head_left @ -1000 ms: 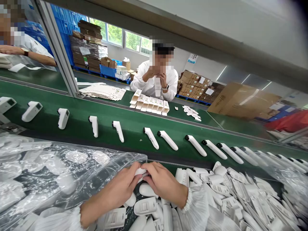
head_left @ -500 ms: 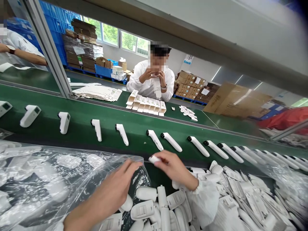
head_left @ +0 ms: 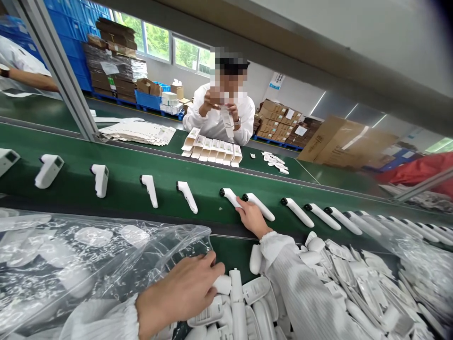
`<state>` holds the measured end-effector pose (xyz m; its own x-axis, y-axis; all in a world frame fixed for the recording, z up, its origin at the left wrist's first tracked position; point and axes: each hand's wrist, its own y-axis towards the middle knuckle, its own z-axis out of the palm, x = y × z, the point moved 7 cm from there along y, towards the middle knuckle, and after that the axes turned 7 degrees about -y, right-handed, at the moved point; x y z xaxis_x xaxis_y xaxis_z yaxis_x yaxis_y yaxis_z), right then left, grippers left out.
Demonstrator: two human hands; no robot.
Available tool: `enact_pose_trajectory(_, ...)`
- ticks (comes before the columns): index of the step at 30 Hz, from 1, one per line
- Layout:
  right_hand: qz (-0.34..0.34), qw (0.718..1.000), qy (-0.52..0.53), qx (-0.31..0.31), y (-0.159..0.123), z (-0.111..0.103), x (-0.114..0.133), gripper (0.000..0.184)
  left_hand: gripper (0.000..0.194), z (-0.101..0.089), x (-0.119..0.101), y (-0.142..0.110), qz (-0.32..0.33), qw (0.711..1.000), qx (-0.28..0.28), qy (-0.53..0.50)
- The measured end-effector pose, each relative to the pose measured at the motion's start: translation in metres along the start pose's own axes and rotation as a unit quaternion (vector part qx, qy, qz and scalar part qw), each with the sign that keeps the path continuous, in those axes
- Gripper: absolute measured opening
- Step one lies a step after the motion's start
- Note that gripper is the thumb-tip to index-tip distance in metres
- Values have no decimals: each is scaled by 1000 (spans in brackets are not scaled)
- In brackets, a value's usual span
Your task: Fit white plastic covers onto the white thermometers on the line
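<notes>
On the green belt, my right hand (head_left: 253,217) has its fingers closed on the handle of a white handheld infrared thermometer (head_left: 229,195) with a black tip. The lower end of that handle is hidden under my fingers. A similar thermometer (head_left: 260,208) lies just right of it, partly behind the hand. My left hand (head_left: 184,288) is palm down over the pile of white plastic parts (head_left: 257,289). Its curled fingers close over a rounded white plastic cover (head_left: 223,285), whose right end shows. The left thumb is hidden.
More thermometers lie in a row along the belt (head_left: 120,189). A clear plastic bag (head_left: 106,269) of white parts is at left; another heap (head_left: 361,283) is at right. A metal post (head_left: 63,66) stands at left. Across the belt a person (head_left: 221,111) handles a carton behind open boxes (head_left: 212,148).
My right hand has moved up from the pile to the thermometer; the small white piece it held is out of sight. My left hand has moved down and right onto the plastic cover.
</notes>
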<state>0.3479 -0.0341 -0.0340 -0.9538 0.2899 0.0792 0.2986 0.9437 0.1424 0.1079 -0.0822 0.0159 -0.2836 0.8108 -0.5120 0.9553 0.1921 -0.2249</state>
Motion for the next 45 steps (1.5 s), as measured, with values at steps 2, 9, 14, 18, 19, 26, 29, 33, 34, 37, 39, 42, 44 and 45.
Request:
enact_pose_trajectory(2, 0, 1000, -12, 4, -2, -2, -4, 45, 21, 2, 3, 2, -16, 1000, -2, -21)
enact_pose_trajectory(9, 24, 970, 203, -131, -51, -49, 14, 43, 27, -19, 33, -5, -114, 954, -113, -254)
enact_pose_trajectory(14, 23, 824, 565, 30, -73, -57, 77, 33, 42, -30, 47, 0, -153, 789, -244, -542)
enact_pose_trajectory(18, 59, 712, 698, 48, -65, -61, 106, 29, 43, -33, 39, 8, -125, 746, -284, -590)
enact_pose_trajectory(19, 73, 700, 709, 42, -60, -58, 106, 30, 41, -33, 40, 6, -134, 753, -294, -574)
enact_pose_trajectory(26, 64, 871, 486, 14, -8, -27, 78, 36, 57, -12, 16, -6, -68, 974, -105, -189)
enact_pose_trajectory(29, 6, 960, 279, -18, 5, -17, 82, 34, 52, 1, 6, -5, -35, 997, -45, -42)
enact_pose_trajectory(33, -1, 996, 89, -12, 11, -4, 85, 51, 35, 0, -6, 1, 9, 997, -48, 54)
enact_pose_trajectory(34, 3, 998, 59, -3, 12, -1, 84, 54, 36, -1, -8, 2, 18, 996, -50, 65)
enact_pose_trajectory(37, 17, 1000, 15, 17, 14, 3, 77, 51, 37, -5, -12, 4, 25, 996, -39, 72)
enact_pose_trajectory(39, 26, 999, 6, 19, 16, 3, 72, 48, 31, -6, -14, 6, 18, 997, -19, 73)
enact_pose_trajectory(42, 22, 1000, -9, 20, 17, -1, 68, 48, 24, -5, -15, 9, 2, 996, -5, 86)
enact_pose_trajectory(44, 19, 1000, -8, 17, 16, -5, 65, 49, 24, -5, -13, 10, -3, 996, -5, 88)
enact_pose_trajectory(45, 20, 1000, 1, 7, 13, -9, 63, 50, 24, -5, -11, 10, -4, 997, -6, 80)
